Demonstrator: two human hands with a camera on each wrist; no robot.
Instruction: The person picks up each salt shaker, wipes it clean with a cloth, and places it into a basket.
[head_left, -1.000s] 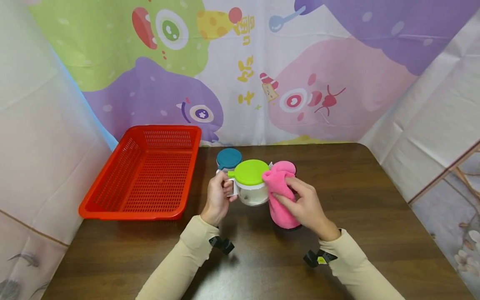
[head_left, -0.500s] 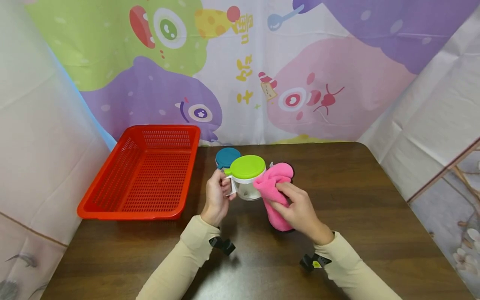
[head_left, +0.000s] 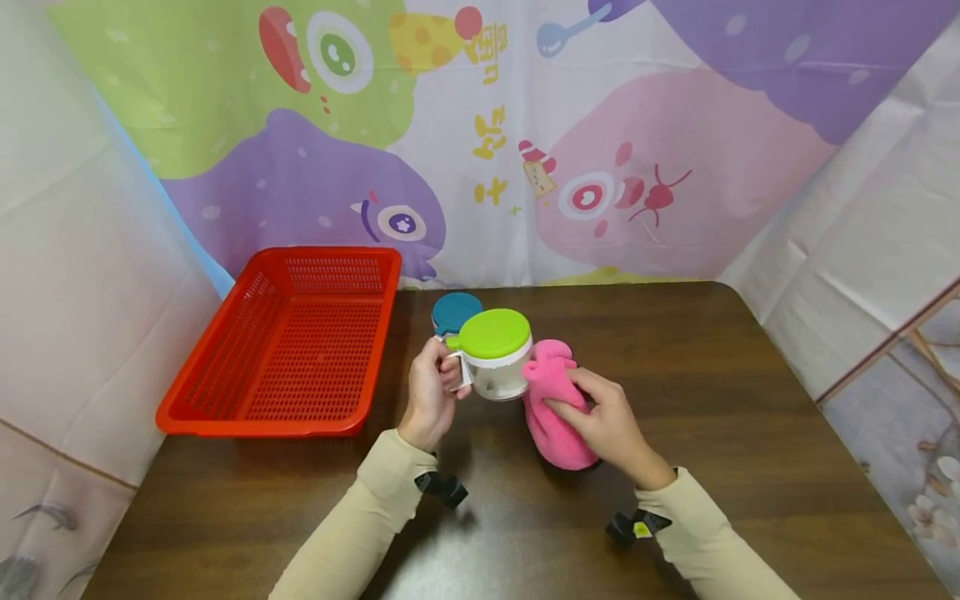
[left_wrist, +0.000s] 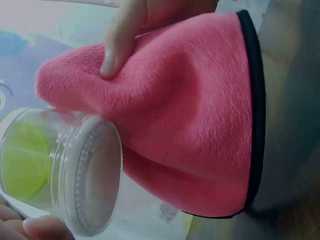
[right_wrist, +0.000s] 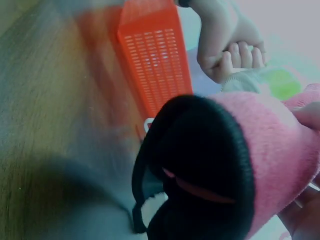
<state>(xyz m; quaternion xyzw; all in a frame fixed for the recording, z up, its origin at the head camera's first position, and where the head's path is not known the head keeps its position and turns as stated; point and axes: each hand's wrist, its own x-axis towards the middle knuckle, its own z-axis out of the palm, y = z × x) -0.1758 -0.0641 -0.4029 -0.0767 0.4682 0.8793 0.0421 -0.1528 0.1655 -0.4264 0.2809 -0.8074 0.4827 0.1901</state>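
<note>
My left hand [head_left: 430,387] grips the white handle of a clear seasoning jar [head_left: 497,382] and holds it above the table. Its lid [head_left: 495,333] is bright green, with a small tab over the handle. In the left wrist view, the ribbed clear base of the jar [left_wrist: 95,175] faces the camera. My right hand [head_left: 611,421] pinches a bunched pink plush cloth [head_left: 557,417] with a black edge, held at the jar's right side. From the right wrist, the black edging [right_wrist: 235,150] and dark folds of the cloth fill the foreground. The cloth hides part of the jar's wall.
Behind the left hand stands a second jar with a blue lid [head_left: 457,312], partly hidden. A red perforated plastic basket [head_left: 367,400] sits at the left of the brown wooden table [head_left: 735,400]. A cartoon-printed curtain [head_left: 480,250] hangs along the table's back edge.
The jar has shifted slightly up and left in the head view. My right hand has moved the cloth left along the jar, then a little back right. Both grips stay the same.
</note>
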